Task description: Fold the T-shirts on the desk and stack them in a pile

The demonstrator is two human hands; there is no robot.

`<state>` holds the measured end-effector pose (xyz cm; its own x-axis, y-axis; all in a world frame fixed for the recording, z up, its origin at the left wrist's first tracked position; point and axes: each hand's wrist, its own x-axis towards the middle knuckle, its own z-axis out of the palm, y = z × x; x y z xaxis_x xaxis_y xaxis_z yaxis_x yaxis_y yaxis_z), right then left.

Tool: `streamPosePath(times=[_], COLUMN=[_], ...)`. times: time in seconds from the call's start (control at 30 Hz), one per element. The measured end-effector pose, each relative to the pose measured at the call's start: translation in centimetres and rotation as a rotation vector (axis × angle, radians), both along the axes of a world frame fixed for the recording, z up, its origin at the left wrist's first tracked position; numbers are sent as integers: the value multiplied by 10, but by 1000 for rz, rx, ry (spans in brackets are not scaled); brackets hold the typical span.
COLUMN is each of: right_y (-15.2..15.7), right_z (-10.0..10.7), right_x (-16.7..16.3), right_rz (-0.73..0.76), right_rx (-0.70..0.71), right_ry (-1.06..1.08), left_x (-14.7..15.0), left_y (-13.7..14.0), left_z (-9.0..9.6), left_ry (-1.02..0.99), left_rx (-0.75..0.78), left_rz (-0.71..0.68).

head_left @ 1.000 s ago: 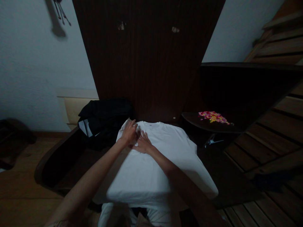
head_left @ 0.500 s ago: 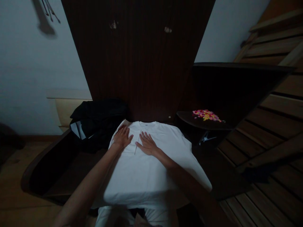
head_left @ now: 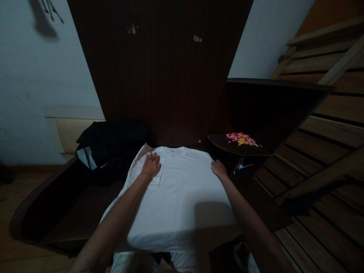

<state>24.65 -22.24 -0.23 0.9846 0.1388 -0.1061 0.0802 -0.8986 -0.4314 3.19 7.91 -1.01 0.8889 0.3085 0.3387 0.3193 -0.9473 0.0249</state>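
Far left: pale wall (head_left: 22, 76), dangling stick-like items (head_left: 52, 10) up top. Below, the bench (head_left: 17, 217) curved around on its left end, dark and smooth. Black clothing (head_left: 113, 136) sat heaped on it, a whitish patch facing out. Next, the white shirt (head_left: 184, 182): laid out on the bench, front up, collar at the far side, hem toward the wearer, shadow over its lower part. Left hand (head_left: 151, 166) rested palm down on the shirt's left chest, fingers loosely bent, just beside a thin dark line (head_left: 162, 172) in the cloth. Dark wood panel (head_left: 159, 76) stood behind the collar. Right hand (head_left: 218, 168) was on the shirt's right edge, near the shoulder, fingers bunched; couldn't tell if it pinched cloth. Right of that, a small dark shelf (head_left: 218, 141) carried a pile of pink, red and yellow bits (head_left: 241, 139). Metallic item under it, unclear. Far right: wooden slats (head_left: 327, 99).
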Motion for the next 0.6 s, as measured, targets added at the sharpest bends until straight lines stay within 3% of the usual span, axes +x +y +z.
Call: streamPosePath(times=[0.27, 0.47, 0.53, 0.6], right_y=[-22, -1, 16, 34], right_z=[-2, 13, 19, 23], right_x=[19, 1, -18, -42], right_rz=[-87, -203, -118, 151], right_rx=[80, 108, 90, 14], right_ry=[112, -147, -381, -624], left_x=[-1, 0, 0, 0], left_y=[5, 4, 4, 4], left_z=[-6, -7, -7, -7], left_ry=[-38, -67, -77, -81], left_rx=[-14, -23, -23, -25], left_rz=[-22, -17, -22, -25])
